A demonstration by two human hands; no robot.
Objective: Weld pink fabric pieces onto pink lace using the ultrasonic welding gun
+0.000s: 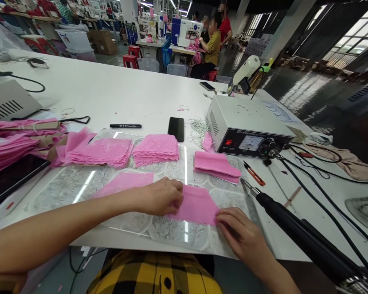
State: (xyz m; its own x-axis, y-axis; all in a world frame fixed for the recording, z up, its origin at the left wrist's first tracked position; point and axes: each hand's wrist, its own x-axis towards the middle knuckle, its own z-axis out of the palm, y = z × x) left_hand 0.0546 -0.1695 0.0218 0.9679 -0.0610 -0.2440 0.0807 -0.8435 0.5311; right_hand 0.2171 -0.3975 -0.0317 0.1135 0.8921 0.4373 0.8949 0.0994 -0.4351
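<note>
A pink fabric piece (198, 204) lies on a clear plastic sheet (178, 232) near the table's front edge. My left hand (168, 197) is curled over its left side, fingers closed on the cloth. The piece's right corner is pinched between the thumb and fingers of my right hand (237, 226). A second, paler pink piece (125, 181) lies flat to the left, partly covered by my left forearm. Behind my hands sit two stacks of pink lace pieces, one left (101, 151) and one in the middle (156, 149). To the right is a folded pink fabric stack (216, 165).
A soldering-type pen (282, 212) with a black handle reaches in from the right, wired to a grey control box (251, 126). An orange cutter (254, 173), a phone (176, 128) and a marker (125, 125) lie around. Bundled pink fabric (15, 143) is at left; people sew behind.
</note>
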